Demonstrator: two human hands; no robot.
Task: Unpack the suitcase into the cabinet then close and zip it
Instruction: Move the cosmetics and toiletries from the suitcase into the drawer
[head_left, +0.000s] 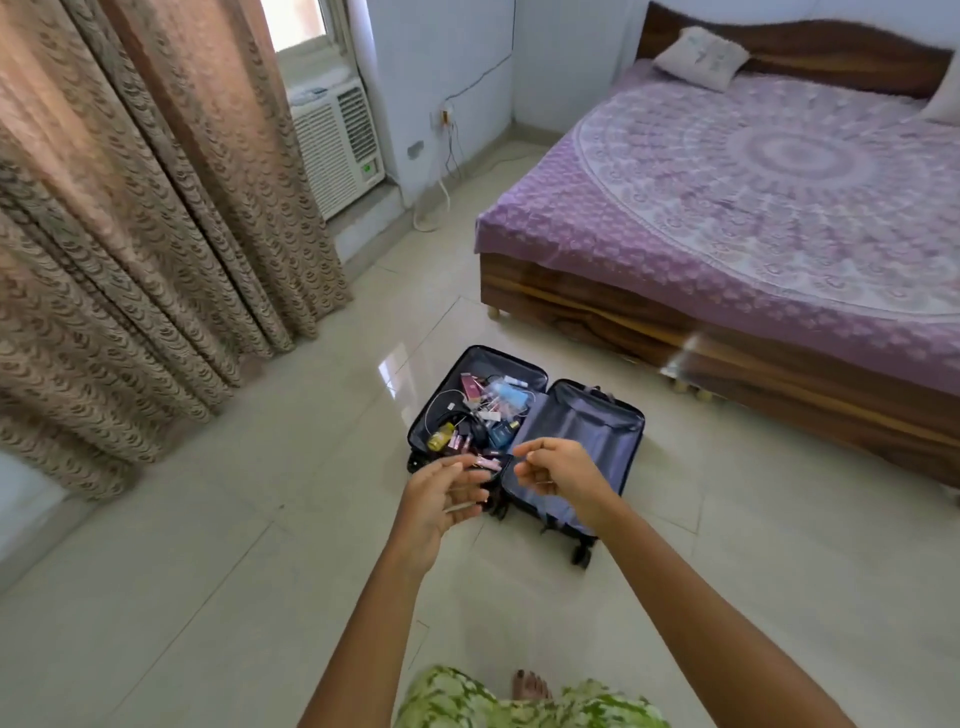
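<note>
A tiled floor (218, 545) fills most of the room, with one bed (753, 208) under a purple spread along the right wall, two pillows at its headboard, heavy curtains (130, 234) on the left and one window air conditioner (337, 143) beyond them. No cabinet is in view. The one suitcase (524, 431) lies open flat on the floor near the foot of the bed, its two halves side by side: the left half is heaped with small toiletries, bottles and cables too tangled to count, the right half shows only bare lining. Both arms reach toward it. The left hand (441, 501) has its fingers (470, 467) loosely curled with a thin pale stick-like thing across them, though I cannot tell how firmly it is held; the right hand (558, 467) pinches something small that I cannot make out. The likely trouble is spillage: the small loose pieces could slip from a handful and scatter or roll under the bed.
</note>
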